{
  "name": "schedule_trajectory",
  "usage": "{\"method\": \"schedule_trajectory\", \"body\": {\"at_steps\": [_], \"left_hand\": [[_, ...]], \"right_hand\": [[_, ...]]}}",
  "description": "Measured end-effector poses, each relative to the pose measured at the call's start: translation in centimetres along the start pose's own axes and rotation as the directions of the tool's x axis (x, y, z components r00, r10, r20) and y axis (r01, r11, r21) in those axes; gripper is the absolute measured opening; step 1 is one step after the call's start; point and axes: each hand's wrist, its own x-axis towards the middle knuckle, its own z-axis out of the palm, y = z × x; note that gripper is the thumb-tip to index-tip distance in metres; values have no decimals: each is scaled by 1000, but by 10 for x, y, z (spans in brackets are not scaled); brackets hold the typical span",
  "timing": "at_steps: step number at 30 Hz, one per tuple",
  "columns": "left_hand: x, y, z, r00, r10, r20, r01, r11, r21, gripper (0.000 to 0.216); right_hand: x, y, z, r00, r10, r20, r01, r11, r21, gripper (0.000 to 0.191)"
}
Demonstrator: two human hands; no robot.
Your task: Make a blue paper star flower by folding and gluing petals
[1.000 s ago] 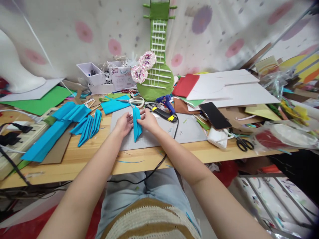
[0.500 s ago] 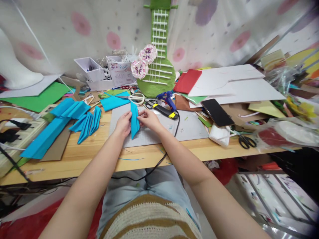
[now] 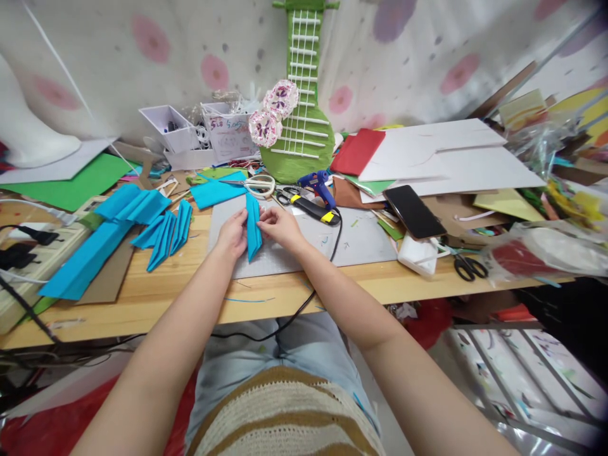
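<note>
Over the grey cutting mat [image 3: 365,244], a folded strip of blue paper [image 3: 253,231] stands between my two hands. My left hand [image 3: 234,233] grips it along its left side, fingers partly behind it. At its right edge my right hand [image 3: 279,227] pinches the paper between thumb and fingers. More folded blue paper pieces [image 3: 166,237] lie to the left on the wooden table. Behind my hands, white-handled scissors [image 3: 259,185] rest on a flat blue sheet [image 3: 213,192].
Near the mat's back edge lie a black-and-yellow utility knife [image 3: 313,209] and a blue glue gun [image 3: 317,183]. A green paper guitar [image 3: 299,158] stands behind. To the right are a phone [image 3: 415,212] and black scissors [image 3: 470,268]; a power strip [image 3: 28,272] sits left.
The view has shifted slightly. My hands still hold the blue paper strip, which has turned a little and shows more of its folded layers at the lower right.
</note>
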Motion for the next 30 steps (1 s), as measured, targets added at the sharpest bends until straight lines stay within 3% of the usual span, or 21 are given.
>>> {"method": "schedule_trajectory", "body": {"at_steps": [12,17,21,25,30], "left_hand": [[-6,0,4,998,59,-38,-59,998,-16,12],[-12,3,6,970,228,-84,-234,969,-77,10],[-12,3,5,952,296,-84,-304,946,-116,6],[-11,3,3,968,241,-70,-249,957,-150,5],[-14,5,5,999,32,6,-30,989,-145,19]], "right_hand": [[1,6,0,998,-54,19,55,995,-82,8],[-1,2,-4,995,-98,-23,98,995,-12,23],[-3,1,-3,989,-113,90,121,989,-88,31],[-2,7,0,982,-48,184,60,996,-60,28],[0,11,-4,956,-6,294,-13,998,63,43]]}}
